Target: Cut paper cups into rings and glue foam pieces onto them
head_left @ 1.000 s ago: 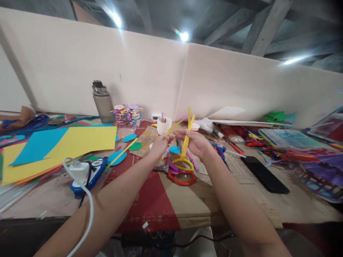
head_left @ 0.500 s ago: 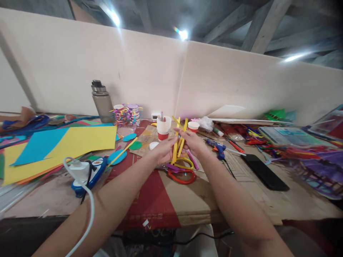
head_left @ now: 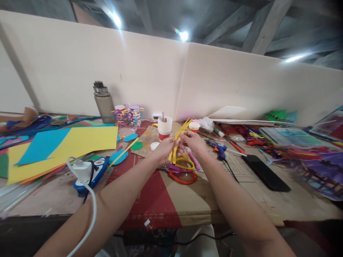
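Note:
My left hand (head_left: 165,147) and my right hand (head_left: 193,141) meet above the middle of the table, both pinching a small bundle of yellow paper strips (head_left: 177,138). The strips lean up to the right, their upper ends fanned near a small red-and-white cup (head_left: 194,126). Below the hands lie scissors with red and yellow handles (head_left: 182,172) and a pink marker (head_left: 193,160). A white cup holding pens (head_left: 164,127) stands just behind my left hand.
Yellow and blue paper sheets (head_left: 61,144) cover the left side, with a white plug and cable (head_left: 81,169) on a blue device. A grey bottle (head_left: 103,103) stands by the wall. A blue glue gun (head_left: 220,151), a black phone (head_left: 266,173) and heaps of coloured strips fill the right.
Both hands have come down and closer together. The yellow strips, upright and spread a second ago, are now gathered into one bundle leaning to the right.

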The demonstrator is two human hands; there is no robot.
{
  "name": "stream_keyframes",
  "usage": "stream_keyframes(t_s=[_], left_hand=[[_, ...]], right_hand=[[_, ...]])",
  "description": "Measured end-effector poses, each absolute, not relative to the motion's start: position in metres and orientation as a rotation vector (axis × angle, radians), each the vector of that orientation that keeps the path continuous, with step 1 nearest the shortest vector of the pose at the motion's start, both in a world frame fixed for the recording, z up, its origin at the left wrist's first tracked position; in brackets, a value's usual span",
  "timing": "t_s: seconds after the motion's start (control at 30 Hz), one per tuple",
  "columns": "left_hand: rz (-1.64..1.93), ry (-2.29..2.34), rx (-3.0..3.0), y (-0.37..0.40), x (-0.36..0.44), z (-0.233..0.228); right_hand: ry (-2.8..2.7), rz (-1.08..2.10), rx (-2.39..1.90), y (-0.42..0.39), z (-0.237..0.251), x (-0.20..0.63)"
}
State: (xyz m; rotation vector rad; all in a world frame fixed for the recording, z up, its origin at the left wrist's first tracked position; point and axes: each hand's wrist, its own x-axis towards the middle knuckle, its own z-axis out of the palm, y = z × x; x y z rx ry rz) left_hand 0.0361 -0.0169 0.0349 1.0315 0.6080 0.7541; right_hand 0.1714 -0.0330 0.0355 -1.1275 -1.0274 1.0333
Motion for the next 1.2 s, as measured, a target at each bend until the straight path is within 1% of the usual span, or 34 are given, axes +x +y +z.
stream_keyframes(t_s=[0.23,0.43,0.57,0.87,1.03,1.2], left_hand=[[0.708,0.645,0.877,-0.018,0.036,0.041],[0.579,0.665,0.749,-0.01,0.032,0.042],[0.508,0.613,0.789,-0.009,0.032,0.038],[0.52,0.483,0.871,-0.015,0.032,0.042],[0.585,0.574,1.045,-0.021,0.034,0.04],[0.58,0.596,1.06,-0.022,0.034,0.043]], right_hand=[[-0.979,1.091,-1.019,-0.033,0.034,0.17],[-0.916,1.144,-1.066,-0.031,0.036,0.176],[-0.944,1.19,-1.105,-0.032,0.037,0.177],[-0.975,1.18,-1.134,-0.035,0.035,0.173],[-0.98,1.212,-1.101,-0.033,0.034,0.173],[-0.908,1.128,-1.131,-0.036,0.038,0.175]])
